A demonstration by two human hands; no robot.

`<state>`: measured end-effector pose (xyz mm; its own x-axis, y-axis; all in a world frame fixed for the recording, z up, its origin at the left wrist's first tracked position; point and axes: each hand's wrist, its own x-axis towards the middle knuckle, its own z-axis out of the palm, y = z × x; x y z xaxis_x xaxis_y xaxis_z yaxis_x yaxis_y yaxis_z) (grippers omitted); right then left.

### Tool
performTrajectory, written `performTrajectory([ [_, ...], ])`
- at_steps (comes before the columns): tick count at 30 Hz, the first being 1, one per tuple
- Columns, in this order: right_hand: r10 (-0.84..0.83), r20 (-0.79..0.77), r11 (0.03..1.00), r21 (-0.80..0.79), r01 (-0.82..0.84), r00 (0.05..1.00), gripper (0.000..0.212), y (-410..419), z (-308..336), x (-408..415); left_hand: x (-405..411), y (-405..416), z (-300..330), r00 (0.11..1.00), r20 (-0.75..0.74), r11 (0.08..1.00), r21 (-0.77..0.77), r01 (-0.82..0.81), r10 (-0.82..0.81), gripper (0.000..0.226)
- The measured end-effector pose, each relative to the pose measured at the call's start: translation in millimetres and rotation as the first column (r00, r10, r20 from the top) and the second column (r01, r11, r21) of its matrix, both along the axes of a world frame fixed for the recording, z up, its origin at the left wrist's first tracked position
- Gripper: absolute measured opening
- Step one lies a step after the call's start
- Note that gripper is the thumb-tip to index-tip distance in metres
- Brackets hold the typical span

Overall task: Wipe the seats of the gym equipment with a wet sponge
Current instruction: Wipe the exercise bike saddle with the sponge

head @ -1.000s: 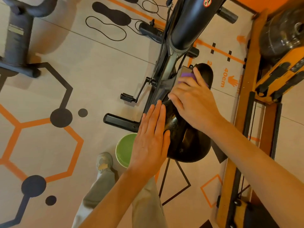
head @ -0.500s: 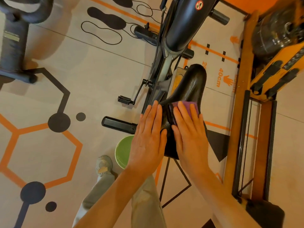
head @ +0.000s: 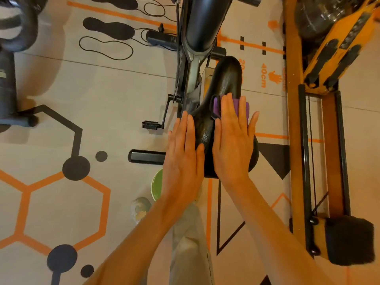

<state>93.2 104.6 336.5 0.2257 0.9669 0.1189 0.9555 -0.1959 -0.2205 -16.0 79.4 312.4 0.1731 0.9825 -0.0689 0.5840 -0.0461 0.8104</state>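
Partly beneath the right hand (head: pixel 233 145) fingers (head: pixel 229 109), purple sponge (head: pixel 236 104) presses the saddle (head: pixel 225 79).

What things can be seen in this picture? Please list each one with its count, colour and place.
bike saddle: one, black, centre, under both hands
sponge: one, purple, on the saddle under the right hand's fingers
exercise bike frame: one, black and grey, top centre
pedal: one, black, left of the saddle
bowl: one, green, on the floor below the left hand
rowing machine: one, wooden with yellow parts, right edge
other machine: one, dark, left edge
shoe: one, grey, bottom centre
left hand: flat on the saddle's left side
right hand: flat on the sponge
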Motion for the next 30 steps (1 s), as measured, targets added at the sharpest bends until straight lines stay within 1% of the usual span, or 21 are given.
performTrajectory([
  [2, 0.008, -0.021, 1.000, 0.008, -0.008, 1.000, 0.051, -20, -3, -4, -1, 0, 0, 1.000, 0.007, 1.000, 0.022, 0.004, -0.004, 0.058],
  [5, 0.082, 0.008, 0.995, -0.050, -0.082, 0.997, 0.054, -87, -10, -10, -1, 0, 0, 1.000, 0.012, 0.999, 0.044, 0.011, -0.011, 0.058],
  [6, 0.101, 0.017, 0.993, -0.064, -0.100, 0.995, 0.053, -96, -12, -8, 0, -1, 0, 1.000, 0.009, 0.999, 0.047, 0.010, -0.010, 0.057],
  [8, 0.097, 0.020, 0.995, -0.039, -0.097, 0.995, 0.052, -71, -11, -1, 0, 0, -1, 1.000, -0.018, 0.999, 0.049, 0.012, -0.012, 0.057],
  [11, -0.030, 0.012, 0.999, 0.015, 0.030, 0.999, 0.051, 5, -4, 3, 1, 2, -3, 0.997, -0.082, 0.997, 0.077, 0.013, -0.007, 0.057],
  [13, -0.054, 0.024, 0.998, 0.035, 0.053, 0.998, 0.052, 8, -5, -2, 2, 2, -4, 0.995, -0.099, 0.997, 0.082, 0.012, -0.003, 0.057],
  [14, -0.020, 0.028, 0.999, 0.032, 0.019, 0.999, 0.053, -11, -9, -4, 2, 2, -4, 0.995, -0.097, 0.997, 0.077, 0.010, -0.002, 0.057],
  [17, 0.129, 0.041, 0.991, -0.051, -0.127, 0.991, 0.060, -99, -15, -5, 3, 1, -2, 0.997, -0.081, 0.999, 0.050, 0.005, -0.001, 0.058],
  [18, 0.184, 0.061, 0.981, -0.069, -0.179, 0.981, 0.059, -112, -17, 1, 4, 1, -2, 0.996, -0.084, 0.999, 0.051, -0.001, 0.005, 0.059],
  [20, 0.242, 0.053, 0.970, -0.051, -0.239, 0.969, 0.051, -87, -16, 16, 3, 1, -1, 0.996, -0.084, 0.999, 0.049, -0.009, 0.013, 0.058],
  [23, 0.124, -0.017, 0.990, 0.063, -0.123, 0.992, 0.048, -7, -5, 20, 2, 0, 2, 0.997, -0.074, 0.997, 0.079, -0.006, 0.011, 0.057],
  [25, 0.064, -0.014, 0.994, 0.085, -0.062, 0.998, 0.050, -3, -6, 16, 1, -2, 4, 0.998, -0.069, 0.996, 0.088, 0.001, 0.006, 0.056],
  [26, 0.092, 0.002, 0.993, 0.071, -0.092, 0.996, 0.049, -21, -12, 16, 1, -2, 4, 0.998, -0.065, 0.996, 0.085, -0.004, 0.009, 0.055],
  [29, 0.255, 0.034, 0.967, 0.005, -0.255, 0.966, 0.046, -99, -25, 23, 1, -1, 6, 0.998, -0.054, 0.997, 0.078, -0.008, 0.012, 0.056],
  [30, 0.302, 0.045, 0.953, -0.002, -0.303, 0.952, 0.045, -109, -27, 29, 1, -1, 7, 0.999, -0.053, 0.997, 0.075, -0.008, 0.012, 0.056],
])
